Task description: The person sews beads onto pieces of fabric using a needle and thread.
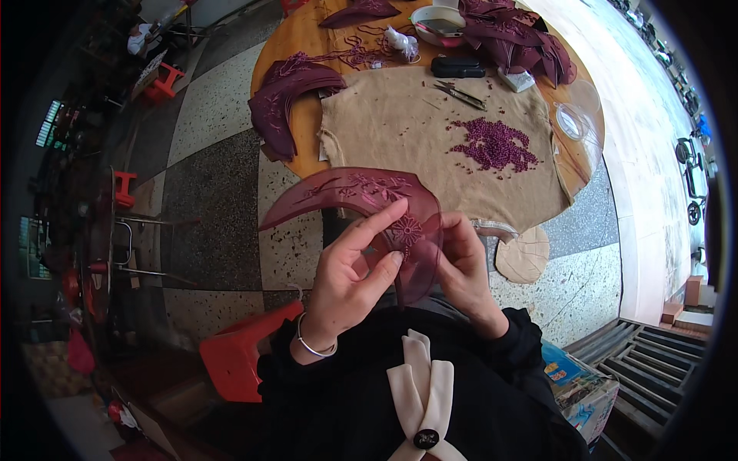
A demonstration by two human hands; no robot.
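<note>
In front of my chest I hold up a sheer burgundy embroidered collar piece [327,192], curved, with a round flower motif [407,229] near its right end. My left hand [354,273] has its index finger and thumb on the fabric on either side of the flower. At the right edge my right hand [467,273] pinches the cloth, its fingertips partly behind it. Whether a needle or thread is between the fingers cannot be made out. Beyond the piece, a heap of small purple beads [496,146] lies on a beige cloth [377,115].
Snips [460,96] and a black case [458,67] lie on the cloth. Burgundy pieces are stacked on the round wooden table [307,38] at left and far right, near a white bowl [438,25]. A coil of clear line [573,123] sits at right. Left of me stands a red stool [238,353].
</note>
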